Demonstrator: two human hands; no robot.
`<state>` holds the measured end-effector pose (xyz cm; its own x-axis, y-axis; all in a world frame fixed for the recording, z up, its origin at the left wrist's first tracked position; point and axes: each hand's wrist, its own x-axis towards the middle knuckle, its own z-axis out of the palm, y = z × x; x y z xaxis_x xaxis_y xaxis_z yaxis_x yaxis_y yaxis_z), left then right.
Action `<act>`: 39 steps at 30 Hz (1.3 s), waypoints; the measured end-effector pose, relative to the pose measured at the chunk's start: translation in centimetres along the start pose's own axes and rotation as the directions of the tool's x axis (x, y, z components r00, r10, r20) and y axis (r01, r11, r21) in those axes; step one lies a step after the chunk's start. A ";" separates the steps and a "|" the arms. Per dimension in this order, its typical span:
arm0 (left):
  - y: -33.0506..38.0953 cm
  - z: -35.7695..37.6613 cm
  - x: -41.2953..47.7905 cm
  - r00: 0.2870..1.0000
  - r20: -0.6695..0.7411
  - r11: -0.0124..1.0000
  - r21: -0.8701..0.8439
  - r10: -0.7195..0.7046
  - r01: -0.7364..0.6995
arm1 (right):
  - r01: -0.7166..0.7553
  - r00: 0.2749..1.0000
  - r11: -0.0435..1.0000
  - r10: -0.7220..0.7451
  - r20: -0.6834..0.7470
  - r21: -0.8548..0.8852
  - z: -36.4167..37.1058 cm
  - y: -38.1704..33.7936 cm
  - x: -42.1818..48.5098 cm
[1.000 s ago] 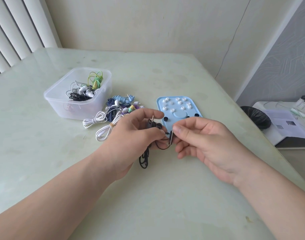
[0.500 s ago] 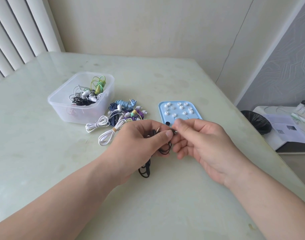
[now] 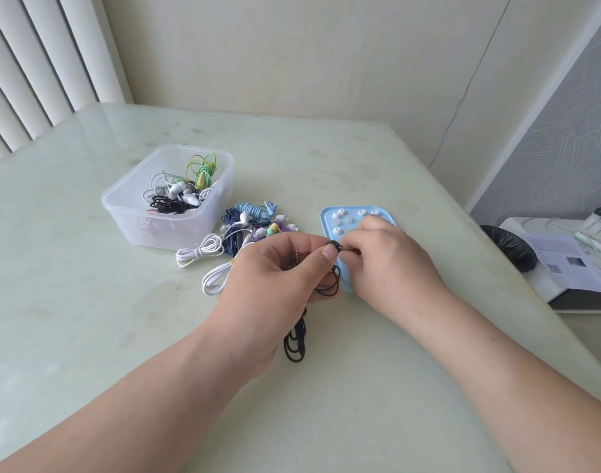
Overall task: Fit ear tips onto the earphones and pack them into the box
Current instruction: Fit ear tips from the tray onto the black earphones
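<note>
My left hand (image 3: 271,285) grips a coiled pair of black earphones (image 3: 296,339), pinching one earbud (image 3: 333,248) between thumb and forefinger. My right hand (image 3: 387,261) meets it from the right, fingertips pinched at the earbud over the blue tray (image 3: 329,220) of white ear tips (image 3: 336,216). What the right fingers hold is hidden. A clear plastic box (image 3: 135,213) with several finished earphones stands at the left. A pile of loose coloured earphones (image 3: 247,230) lies between box and tray.
The pale green table (image 3: 87,319) ends at its right edge (image 3: 517,278). Beyond it sit a black bin bag (image 3: 510,247) and a white unit with papers (image 3: 565,264). Blinds and a wall stand behind.
Both hands have lifted slightly and shifted toward the tray. The right hand now covers more of the tray, and the earbud sits at the left thumb tip.
</note>
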<state>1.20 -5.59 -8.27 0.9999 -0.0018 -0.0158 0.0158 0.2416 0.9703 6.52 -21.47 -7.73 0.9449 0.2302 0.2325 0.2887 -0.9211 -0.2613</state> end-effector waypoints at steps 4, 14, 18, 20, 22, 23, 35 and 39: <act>-0.3 -0.1 0.2 1.000 -0.009 1.000 -0.004 0.013 -0.013 | -0.080 0.990 0.931 0.116 -0.081 0.357 -0.9 0.1 -0.7; -0.7 -0.2 0.1 0.998 0.049 0.993 0.103 0.049 -0.054 | -0.381 0.886 0.076 0.316 0.341 0.921 -2.2 -0.6 -4.2; -0.9 -0.3 0.1 0.997 0.053 0.987 0.144 0.058 -0.065 | -0.349 0.873 -0.091 0.331 0.359 0.933 -2.2 -0.4 -4.5; -0.9 -0.3 0.1 0.995 0.072 0.984 0.160 0.069 -0.080 | -0.332 0.882 -0.109 0.316 0.350 0.937 -2.3 -0.3 -4.5; -1.0 -0.3 0.1 0.993 0.096 0.982 0.163 0.076 -0.091 | -0.330 0.889 -0.089 0.305 0.341 0.940 -2.2 -0.3 -4.6; -1.0 -0.2 0.1 0.992 0.102 0.981 0.167 0.078 -0.094 | -0.331 0.891 -0.079 0.302 0.339 0.940 -2.2 -0.4 -4.6; -1.1 0.0 0.0 0.992 0.071 0.978 0.174 0.106 -0.117 | -0.337 0.910 -0.070 0.232 0.344 0.939 -2.4 -0.6 -4.8; -1.0 0.0 -0.1 0.993 0.057 0.974 0.197 0.100 -0.110 | -0.331 0.913 -0.061 0.230 0.336 0.942 -2.4 -0.7 -4.9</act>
<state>1.11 -5.86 -9.26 0.9949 -0.0327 0.0955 -0.0940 0.0439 0.9946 1.35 -22.75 -6.43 0.9812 0.1040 -0.1627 -0.1856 0.2755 -0.9432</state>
